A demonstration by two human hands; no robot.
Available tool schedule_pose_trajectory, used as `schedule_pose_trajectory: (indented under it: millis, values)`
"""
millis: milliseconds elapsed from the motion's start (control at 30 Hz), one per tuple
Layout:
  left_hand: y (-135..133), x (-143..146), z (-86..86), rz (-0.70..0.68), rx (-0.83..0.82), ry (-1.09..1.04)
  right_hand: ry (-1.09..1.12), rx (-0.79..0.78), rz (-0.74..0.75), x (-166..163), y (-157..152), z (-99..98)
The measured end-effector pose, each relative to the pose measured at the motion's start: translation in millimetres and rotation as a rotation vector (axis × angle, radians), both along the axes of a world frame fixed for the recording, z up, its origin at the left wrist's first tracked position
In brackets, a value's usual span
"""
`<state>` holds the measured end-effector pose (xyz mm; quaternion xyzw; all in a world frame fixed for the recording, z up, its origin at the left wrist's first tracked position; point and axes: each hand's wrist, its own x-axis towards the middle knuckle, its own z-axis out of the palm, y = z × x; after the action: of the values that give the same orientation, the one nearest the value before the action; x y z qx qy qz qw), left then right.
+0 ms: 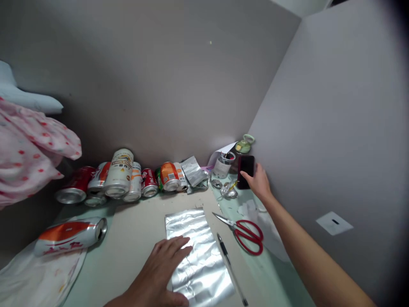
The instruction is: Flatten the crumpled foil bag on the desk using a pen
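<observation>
My left hand (159, 268) rests with its fingers stretched out over the left side of a crinkled, silvery metal sheet (204, 264). Farther off, at the right, my right hand (259, 182) grips a dark smartphone (245, 164), its thumb across the front and the fingers along the right edge. The phone's screen is black and it stands nearly upright. A black-capped clear pen (230, 264) lies just right of the sheet. Beyond it are scissors (247, 234) with red handles, their blades pointing away to the left.
Several drink cans (119, 175) stand or lean along the back wall, and an orange-and-white can (72, 234) lies at the left. A cut can (223, 164) holds pens near the phone. Crumpled white tissue (268, 226) sits by the right wall. Pink dotted cloth (35, 149) hangs at left.
</observation>
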<state>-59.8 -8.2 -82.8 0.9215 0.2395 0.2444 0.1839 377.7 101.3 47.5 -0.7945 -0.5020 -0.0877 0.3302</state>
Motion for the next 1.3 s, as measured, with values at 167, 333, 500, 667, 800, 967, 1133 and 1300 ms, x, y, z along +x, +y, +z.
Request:
schedule_pose_trajectory:
  millis: [167, 333, 500, 667, 800, 967, 1133, 1300]
  values:
    - [4.7, 3.3, -11.8, -0.007, 0.023, 0.065, 0.032, -0.048, -0.204, -5.3, 35.9, -10.6]
    - [4.6, 6.9, -14.1, 0.01, 0.026, 0.103, 0.022, -0.148, -0.26, -7.1, 35.6, -11.7]
    - [4.6, 10.5, -17.4, 0.013, 0.022, 0.098, -0.062, -0.279, -0.181, 10.2, 4.2, 3.3]
    - [3.9, 10.8, -20.8, 0.028, 0.007, 0.038, -0.134, -0.416, -0.104, 26.1, -47.7, 1.6]
    - [3.7, 8.3, -23.8, 0.019, -0.002, 0.0, -0.126, -0.548, -0.065, 28.8, -79.2, -12.4]
    - [4.0, 6.2, -26.2, 0.012, 0.032, -0.028, -0.078, -0.633, -0.009, 30.0, -80.7, -23.9]
    - [6.0, 6.3, -25.4, 0.005, 0.071, 0.003, 0.019, -0.497, 0.053, 44.8, -31.3, -4.6]
    - [10.2, 5.4, -24.5, -0.024, 0.094, 0.043, 0.161, -0.163, 0.148, 48.8, 43.7, 19.9]
